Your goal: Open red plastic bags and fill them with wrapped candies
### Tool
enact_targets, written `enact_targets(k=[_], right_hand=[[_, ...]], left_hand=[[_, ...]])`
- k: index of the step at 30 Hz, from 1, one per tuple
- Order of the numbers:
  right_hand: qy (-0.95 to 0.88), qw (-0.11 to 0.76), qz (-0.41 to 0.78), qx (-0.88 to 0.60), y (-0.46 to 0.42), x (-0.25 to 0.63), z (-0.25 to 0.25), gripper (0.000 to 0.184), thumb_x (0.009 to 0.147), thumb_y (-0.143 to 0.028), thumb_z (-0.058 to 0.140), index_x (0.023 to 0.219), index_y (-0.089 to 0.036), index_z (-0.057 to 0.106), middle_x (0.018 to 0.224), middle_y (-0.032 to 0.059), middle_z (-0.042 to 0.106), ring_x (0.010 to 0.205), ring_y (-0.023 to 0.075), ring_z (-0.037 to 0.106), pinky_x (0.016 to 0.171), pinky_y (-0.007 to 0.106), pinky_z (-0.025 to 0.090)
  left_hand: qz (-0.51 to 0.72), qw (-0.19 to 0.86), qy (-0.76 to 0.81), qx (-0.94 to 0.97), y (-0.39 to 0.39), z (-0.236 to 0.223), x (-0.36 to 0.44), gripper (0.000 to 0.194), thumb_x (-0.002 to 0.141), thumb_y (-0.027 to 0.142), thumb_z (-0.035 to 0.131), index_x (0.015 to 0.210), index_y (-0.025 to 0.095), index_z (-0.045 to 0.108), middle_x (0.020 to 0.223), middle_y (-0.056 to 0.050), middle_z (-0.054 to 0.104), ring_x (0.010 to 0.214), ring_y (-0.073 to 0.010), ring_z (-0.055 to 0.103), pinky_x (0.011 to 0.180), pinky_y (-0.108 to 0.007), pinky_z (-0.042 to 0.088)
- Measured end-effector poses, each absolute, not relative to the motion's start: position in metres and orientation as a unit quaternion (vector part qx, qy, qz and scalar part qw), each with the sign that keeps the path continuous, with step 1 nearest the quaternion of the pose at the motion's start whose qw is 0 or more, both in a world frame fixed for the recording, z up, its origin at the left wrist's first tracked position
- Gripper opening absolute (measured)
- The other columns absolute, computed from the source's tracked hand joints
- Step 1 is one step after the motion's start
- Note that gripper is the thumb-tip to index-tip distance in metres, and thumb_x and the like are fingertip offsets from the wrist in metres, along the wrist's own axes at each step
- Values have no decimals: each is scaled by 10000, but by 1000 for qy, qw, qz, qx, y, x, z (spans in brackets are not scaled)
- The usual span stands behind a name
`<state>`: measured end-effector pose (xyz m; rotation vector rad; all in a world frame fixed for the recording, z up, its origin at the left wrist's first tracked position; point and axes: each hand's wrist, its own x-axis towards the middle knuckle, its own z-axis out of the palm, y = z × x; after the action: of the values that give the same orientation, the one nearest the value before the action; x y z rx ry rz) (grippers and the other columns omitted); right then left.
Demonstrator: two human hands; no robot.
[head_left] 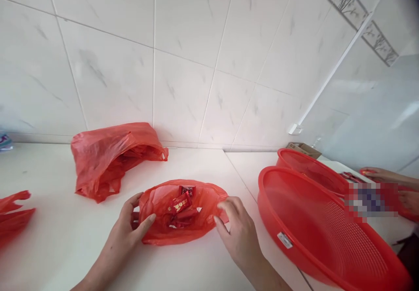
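A small red plastic bag [193,232] lies spread on the white table [62,234] in front of me, with several red-wrapped sweets [181,203] showing inside. My left hand [131,227] pinches the bag's left edge between thumb and fingers. At the bag's right edge, my right hand [237,232] has its fingers curled round the plastic. Both hands hold the bag's mouth apart.
A bigger crumpled red bag [111,155] sits at the back left against the tiled wall. More red plastic [13,212] lies at the left edge. Two red mesh baskets [314,230] stand on the right. Another person's hands [386,177] are at the far right.
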<state>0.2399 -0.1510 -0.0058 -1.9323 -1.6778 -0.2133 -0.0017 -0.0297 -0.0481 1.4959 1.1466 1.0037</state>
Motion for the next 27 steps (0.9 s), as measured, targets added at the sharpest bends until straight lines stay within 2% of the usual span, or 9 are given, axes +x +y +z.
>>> enact_targets(k=[3, 5, 7, 9, 10, 12, 18, 23, 27], right_hand=[[-608, 298, -133, -724, -133, 249, 0, 707, 682, -240, 715, 1318, -266, 409, 1412, 112, 365, 1282, 303, 383, 1002, 440, 386], [-597, 304, -116, -734, -119, 256, 2, 895, 580, -250, 789, 1368, -274, 365, 1471, 116, 297, 1321, 343, 319, 1034, 489, 332], [-566, 352, -29, -745, -106, 263, 2, 754, 587, -239, 770, 1280, -274, 476, 1366, 106, 456, 1218, 338, 449, 974, 479, 371], [-520, 412, 94, -743, -93, 270, -1, 303, 677, -299, 699, 967, -248, 625, 989, 58, 659, 895, 276, 621, 786, 408, 452], [-498, 437, 147, -735, -88, 273, -2, 136, 733, -352, 648, 785, -232, 612, 769, 21, 653, 703, 227, 624, 671, 360, 453], [-467, 477, 212, -714, -78, 276, -6, 340, 817, -462, 540, 590, -216, 478, 521, -31, 525, 466, 149, 521, 508, 286, 385], [-407, 585, 309, -630, -62, 282, -3, 424, 820, -588, 496, 650, -202, 456, 553, -36, 508, 419, 86, 439, 396, 212, 266], [-387, 651, 316, -570, -61, 290, 27, 409, 780, -579, 575, 680, -190, 494, 625, -29, 570, 418, 57, 422, 405, 200, 275], [-422, 626, 293, -586, -72, 294, 35, 345, 798, -543, 589, 789, -198, 581, 811, 11, 664, 452, 54, 448, 455, 216, 338]], left_hand=[[414, 478, 476, 612, -23, -58, -2, 731, 703, 558, 648, 1307, 265, 360, 996, -52, 641, 780, -250, 662, 629, -367, 572], [421, 466, 479, 614, -19, -64, -2, 750, 680, 561, 666, 1304, 274, 366, 1012, -49, 634, 781, -255, 656, 642, -377, 568], [426, 458, 483, 612, -17, -68, -2, 764, 670, 549, 682, 1309, 280, 363, 1064, -58, 620, 787, -252, 654, 649, -376, 565], [430, 465, 482, 605, -17, -68, -2, 767, 674, 531, 689, 1316, 277, 356, 1091, -66, 615, 792, -246, 657, 659, -366, 562], [429, 477, 478, 600, -18, -66, -2, 756, 680, 522, 689, 1313, 273, 360, 1080, -66, 623, 796, -243, 659, 666, -359, 561], [418, 520, 466, 582, -20, -58, -3, 703, 699, 506, 684, 1285, 260, 386, 1014, -59, 652, 793, -238, 667, 674, -347, 560], [446, 586, 448, 507, -12, -14, 3, 508, 743, 462, 673, 1165, 238, 500, 884, -25, 662, 690, -184, 653, 583, -279, 532], [499, 610, 390, 476, -4, 21, 9, 527, 712, 415, 718, 1174, 258, 518, 914, -6, 620, 674, -147, 620, 571, -266, 518], [486, 584, 398, 515, -7, 24, 3, 548, 715, 421, 714, 1205, 268, 521, 910, -4, 607, 666, -134, 600, 562, -249, 497]])
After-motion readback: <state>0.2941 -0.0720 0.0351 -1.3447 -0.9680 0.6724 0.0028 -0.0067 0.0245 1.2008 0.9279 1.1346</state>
